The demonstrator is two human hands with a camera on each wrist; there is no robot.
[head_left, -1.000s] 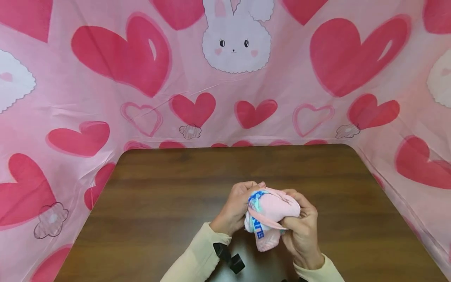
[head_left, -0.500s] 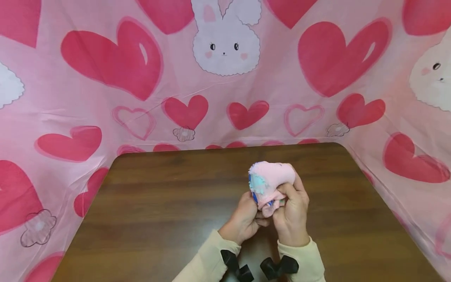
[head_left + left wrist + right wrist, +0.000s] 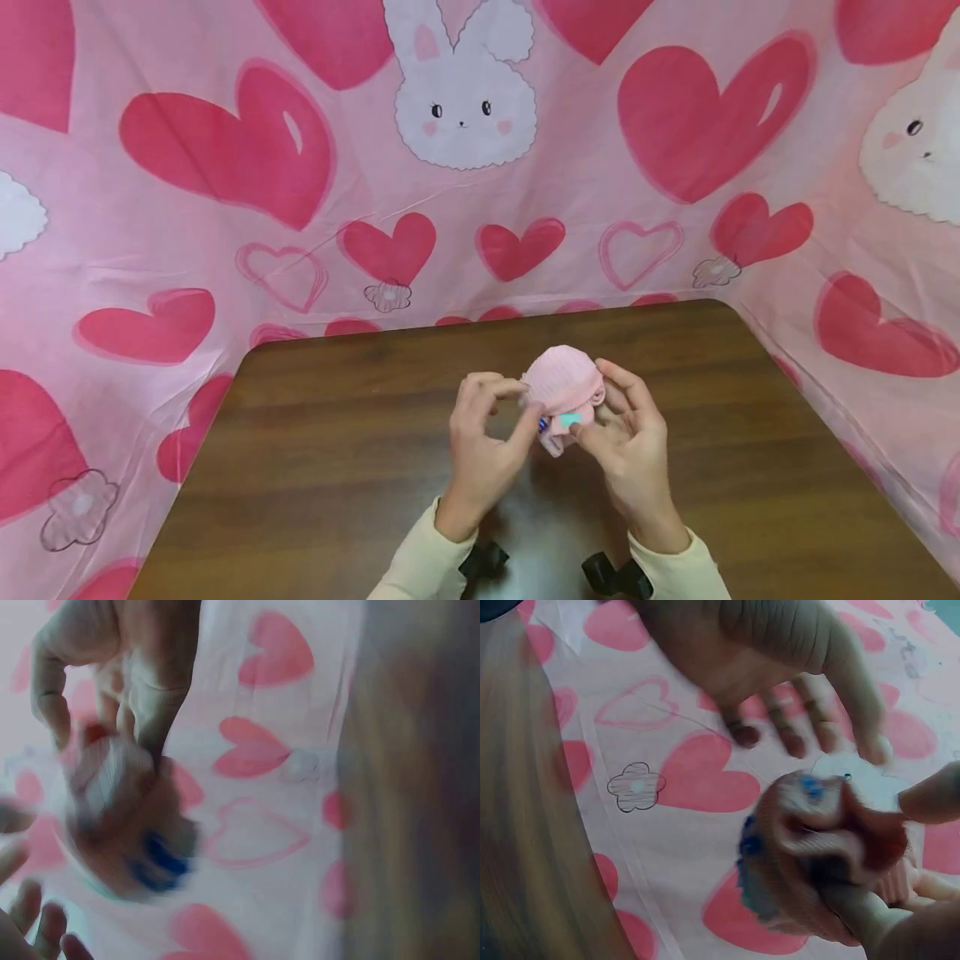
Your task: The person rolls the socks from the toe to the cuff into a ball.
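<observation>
A pink ribbed sock ball, with blue and aqua patches, is held up above the table by my right hand. The thumb presses its lower side and the fingers reach round the right edge. My left hand is on the other side, fingers spread and tips right at the ball's left edge. In the right wrist view, the right thumb sits in the folds of the sock ball, and the left hand hovers apart with loose fingers. The left wrist view shows the blurred sock ball hanging from the right hand.
A brown wooden table lies below both hands. Behind and beside it hangs a pink cloth printed with hearts and bunnies. A black wrist mount is on the left sleeve, and a second black mount is on the right.
The sock fabric, loose with a hanging end before, is now a rounder bundle. It was lifted and turned. My left hand has let go and opened its fingers; the right keeps hold.
</observation>
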